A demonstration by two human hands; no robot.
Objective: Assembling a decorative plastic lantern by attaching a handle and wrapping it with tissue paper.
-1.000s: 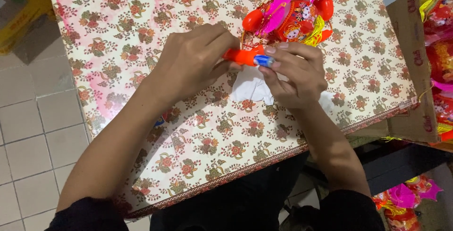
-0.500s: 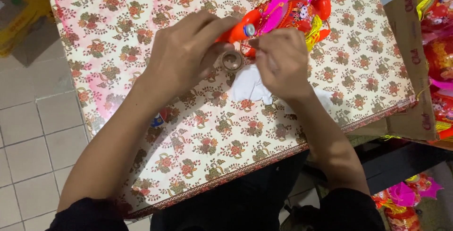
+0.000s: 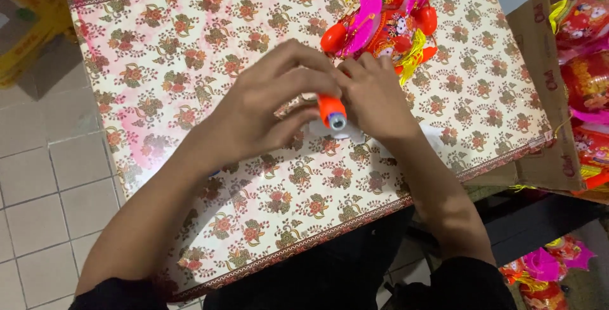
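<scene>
My left hand [image 3: 269, 104] and my right hand [image 3: 374, 97] meet over the middle of a table covered with a floral cloth [image 3: 190, 50]. Between their fingers they hold a small orange tube [image 3: 331, 112] whose round silver-and-blue end faces me. White paper scraps [image 3: 355, 134] lie on the cloth just under the hands. Right behind the hands sits a bright toy lantern [image 3: 387, 12] in orange, pink and yellow, partly hidden by my fingers.
An open cardboard box [image 3: 539, 94] at the table's right edge holds more red and yellow lanterns [image 3: 587, 69]. More colourful lanterns [image 3: 545, 272] lie on the floor at lower right. Grey floor tiles [image 3: 38, 183] run along the left, with a yellow box [image 3: 25, 50] at upper left.
The orange tube has been turned so its round end now points toward me, and both hands have shifted slightly toward me from the lantern.
</scene>
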